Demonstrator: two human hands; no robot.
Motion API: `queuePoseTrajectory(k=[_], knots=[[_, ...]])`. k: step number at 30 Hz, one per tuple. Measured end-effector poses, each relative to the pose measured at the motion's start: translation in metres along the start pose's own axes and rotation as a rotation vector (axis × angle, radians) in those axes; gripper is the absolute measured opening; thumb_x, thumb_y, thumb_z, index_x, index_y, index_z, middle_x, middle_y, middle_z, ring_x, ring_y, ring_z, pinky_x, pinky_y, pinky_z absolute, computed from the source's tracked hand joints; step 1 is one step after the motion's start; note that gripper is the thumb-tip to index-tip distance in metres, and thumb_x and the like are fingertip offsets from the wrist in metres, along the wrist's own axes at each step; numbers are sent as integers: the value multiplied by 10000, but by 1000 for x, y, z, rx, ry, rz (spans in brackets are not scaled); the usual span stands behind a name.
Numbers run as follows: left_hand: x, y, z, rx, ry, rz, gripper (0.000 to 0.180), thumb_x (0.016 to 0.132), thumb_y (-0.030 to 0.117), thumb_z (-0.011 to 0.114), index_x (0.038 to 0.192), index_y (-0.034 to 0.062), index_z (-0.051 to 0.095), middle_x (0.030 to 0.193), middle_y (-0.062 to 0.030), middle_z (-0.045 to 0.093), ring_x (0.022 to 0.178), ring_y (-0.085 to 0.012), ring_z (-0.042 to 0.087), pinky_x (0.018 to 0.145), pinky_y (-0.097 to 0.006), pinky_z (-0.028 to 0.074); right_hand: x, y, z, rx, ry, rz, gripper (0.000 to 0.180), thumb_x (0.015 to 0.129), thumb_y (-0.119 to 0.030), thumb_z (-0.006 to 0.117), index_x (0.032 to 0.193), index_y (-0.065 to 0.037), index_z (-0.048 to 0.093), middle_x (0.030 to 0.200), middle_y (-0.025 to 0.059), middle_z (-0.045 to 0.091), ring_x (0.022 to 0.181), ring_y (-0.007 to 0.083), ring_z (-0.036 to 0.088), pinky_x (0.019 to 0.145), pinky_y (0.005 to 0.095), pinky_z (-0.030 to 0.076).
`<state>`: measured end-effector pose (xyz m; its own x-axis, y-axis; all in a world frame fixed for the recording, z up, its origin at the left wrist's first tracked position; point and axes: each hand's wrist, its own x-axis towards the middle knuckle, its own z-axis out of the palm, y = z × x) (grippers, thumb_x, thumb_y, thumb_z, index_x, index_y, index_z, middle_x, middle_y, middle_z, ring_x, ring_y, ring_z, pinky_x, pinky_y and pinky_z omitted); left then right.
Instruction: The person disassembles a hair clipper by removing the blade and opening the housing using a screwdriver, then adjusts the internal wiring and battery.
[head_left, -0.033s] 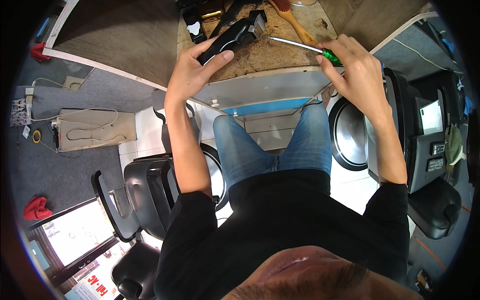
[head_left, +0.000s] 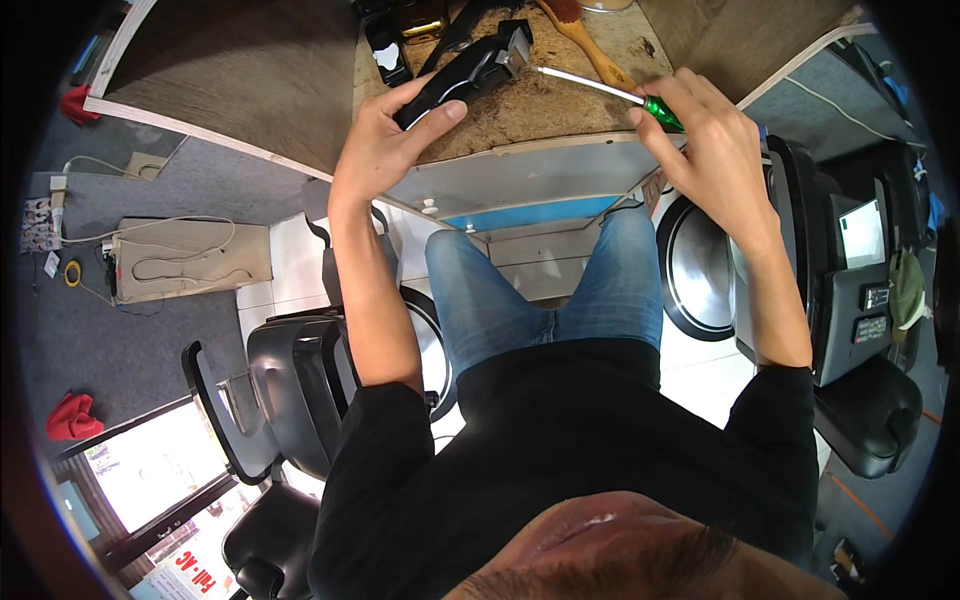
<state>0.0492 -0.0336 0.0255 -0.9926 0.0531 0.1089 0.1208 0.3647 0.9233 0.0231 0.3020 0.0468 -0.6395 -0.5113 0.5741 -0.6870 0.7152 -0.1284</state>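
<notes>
So nearest the camera, bottom of the frame, it's just the black top and blue jeans [head_left: 530,300] of the person sitting at the desk [head_left: 520,170], with both forearms reaching up toward the top middle. Left hand [head_left: 385,140] is wrapped around a black hair clipper [head_left: 462,72], fingers closed on the body and thumb pressed along its side, holding it down against the crumb-covered desk top. Right hand [head_left: 710,140] has its fingers pinched shut around the green handle of a screwdriver [head_left: 600,88], long silver shaft angled left so the tip sits right at the clipper's blade head. Looks to me like the step in hand is working on a screw at the blade end; I can't actually see the screw. The next move probably calls for keeping the tip seated and the clipper pinned so it doesn't twist. Clipper looks glossy black with a metal toothed blade facing upper right. Further back there's a wooden-handled brush [head_left: 585,35] and some dark gear at the top edge.
</notes>
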Motion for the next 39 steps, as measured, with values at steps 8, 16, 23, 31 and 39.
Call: queuePoseTrajectory(k=[8,16,23,31,39], knots=[[1,0,0,-26,0,4,427,957,258,813,1283,-7,735,1053,-20,761,935,-70,625,858,-246,512,4,-9,3,198,-50,211,231,987,-255,678,1049,-35,713,837,100,678,664,297,667,624,397,523],[1,-4,0,1,1,35,432,958,254,811,1290,-10,731,1079,-32,766,969,-78,634,889,-253,514,-8,-4,5,452,-9,150,287,960,-154,689,1240,-95,720,887,97,688,678,218,644,627,371,502],[1,-3,0,20,8,22,429,957,261,812,1287,-1,735,1047,-29,768,944,-73,634,872,-258,520,-9,-2,5,437,-77,117,321,944,-129,676,1258,-107,734,889,82,687,706,205,657,665,361,519],[0,-4,-1,41,10,31,412,956,255,812,1275,2,744,1045,-31,772,950,-77,636,882,-261,521,-6,-5,7,462,-77,141,330,940,-132,674,1261,-119,748,874,75,687,686,195,659,649,354,528],[1,-3,0,3,14,43,426,957,254,811,1283,-10,735,1071,-40,770,972,-84,636,893,-259,517,-4,-9,4,232,-2,7,336,933,-128,725,1266,-167,756,821,67,630,634,176,636,570,337,512]])
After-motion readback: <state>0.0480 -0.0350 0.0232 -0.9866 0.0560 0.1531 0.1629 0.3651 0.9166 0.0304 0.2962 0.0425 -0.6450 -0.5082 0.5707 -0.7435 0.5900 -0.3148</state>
